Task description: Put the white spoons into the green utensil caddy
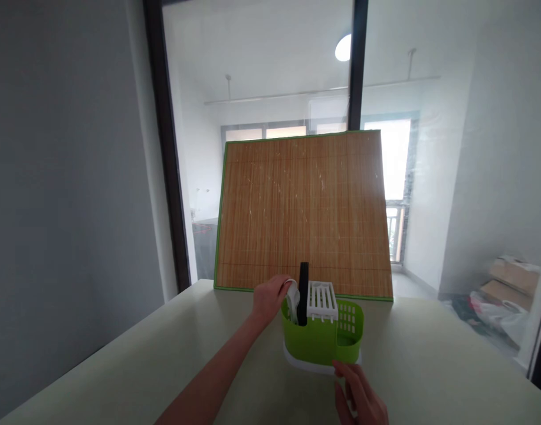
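Two hands are seen in the lower middle of the frame, on either side of a green cutlery caddy that stands on a pale table. The left hand is closed around a white utensil, which is held at the caddy's left compartment, just beside a black handle that stands upright in the same compartment. The utensil's long axis runs nearly vertical, tilted slightly toward the left of the frame, and its lower end is hidden inside the compartment. The right hand is set at the bottom of the frame, its fingers loosely spread and holding nothing, with the fingertips touching or nearly touching the caddy's white base tray; actual contact cannot be told. The left hand is therefore the nearer one to the utensil, which lies directly under its grip. A white slotted insert sits atop the caddy's middle. A bamboo mat with a green border is leaned upright behind, in the centre of the frame. No brand, label or writing can be read anywhere.
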### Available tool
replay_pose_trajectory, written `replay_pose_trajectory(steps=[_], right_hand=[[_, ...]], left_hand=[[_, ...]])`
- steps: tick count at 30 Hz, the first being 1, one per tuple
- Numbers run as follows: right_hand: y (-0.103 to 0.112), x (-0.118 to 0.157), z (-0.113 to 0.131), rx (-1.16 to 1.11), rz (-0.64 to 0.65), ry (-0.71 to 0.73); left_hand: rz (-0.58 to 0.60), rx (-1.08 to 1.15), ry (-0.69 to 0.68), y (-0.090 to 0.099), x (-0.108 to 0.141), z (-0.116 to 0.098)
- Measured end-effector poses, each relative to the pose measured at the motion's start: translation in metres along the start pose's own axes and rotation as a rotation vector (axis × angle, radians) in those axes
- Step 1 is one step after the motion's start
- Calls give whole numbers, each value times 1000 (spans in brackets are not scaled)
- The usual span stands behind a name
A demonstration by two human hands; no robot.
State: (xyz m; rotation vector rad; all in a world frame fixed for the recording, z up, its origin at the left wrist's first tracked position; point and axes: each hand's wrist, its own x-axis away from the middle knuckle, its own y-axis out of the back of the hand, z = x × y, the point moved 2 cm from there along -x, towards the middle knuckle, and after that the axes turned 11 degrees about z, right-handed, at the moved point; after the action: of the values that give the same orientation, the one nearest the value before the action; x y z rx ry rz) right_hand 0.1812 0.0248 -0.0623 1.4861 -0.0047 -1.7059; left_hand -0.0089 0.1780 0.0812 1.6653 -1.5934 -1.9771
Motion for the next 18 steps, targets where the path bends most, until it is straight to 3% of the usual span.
replay_pose_trajectory(steps=[7,12,15,18], right_hand=[[-3,0,-2,-18,28,12],[-3,0,-3,-29,54,16],[-7,1,-6,-39,86,39],[-21,7,-11,8,231,55]], left_hand=[[128,-42,32,-27,5,0],[142,-58,88,-26,11,0],[87,-3,136,-21,30,-7],[83,109,120,-30,70,-22]])
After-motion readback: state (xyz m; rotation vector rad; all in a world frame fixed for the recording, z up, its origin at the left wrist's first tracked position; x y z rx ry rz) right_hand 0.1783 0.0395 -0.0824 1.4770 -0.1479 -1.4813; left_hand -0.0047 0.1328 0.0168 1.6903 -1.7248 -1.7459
